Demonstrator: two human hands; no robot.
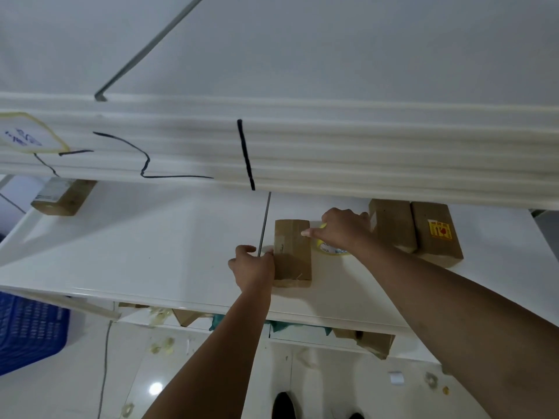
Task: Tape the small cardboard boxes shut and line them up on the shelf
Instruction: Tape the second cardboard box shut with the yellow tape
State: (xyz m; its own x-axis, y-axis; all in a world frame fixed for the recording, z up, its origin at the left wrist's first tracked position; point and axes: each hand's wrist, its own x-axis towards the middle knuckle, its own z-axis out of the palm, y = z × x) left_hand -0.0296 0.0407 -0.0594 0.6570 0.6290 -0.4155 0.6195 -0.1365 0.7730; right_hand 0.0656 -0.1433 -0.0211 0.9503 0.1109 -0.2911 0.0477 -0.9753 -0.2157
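Cardboard under our fingertips: R hand (341, 229) sits just right of the box (292, 252), index finger stretched left so its tip touches the box's upper right face, other fingers curled around the tape roll (331, 247) that lies flat on the shelf (151, 237) behind the wrist. Looks like we're pressing a strip down, tho the tape itself is too clear to see. L hand (252, 264) is on the opposite side, thumb and fingers partly open, pressed against the box's left edge, bracing rather than pinching.

Key relation: the box stands btwn both hands, long axis running away from us toward the back of the shelf, near end just short of the front lip. So any smoothing stroke runs along that axis, front to back, w/ L hand holding it steady. R hand is nearer the top seam; L is nearer the front corner.

Further out, two more boxes (414, 228) sit side by side to the right, touching each other, one w/ a yellow sticker. Our box is near them but not yet in line; a short slide right should do it. Another box (62, 196) lies well apart at far left, under the overhanging white panels (332, 152).
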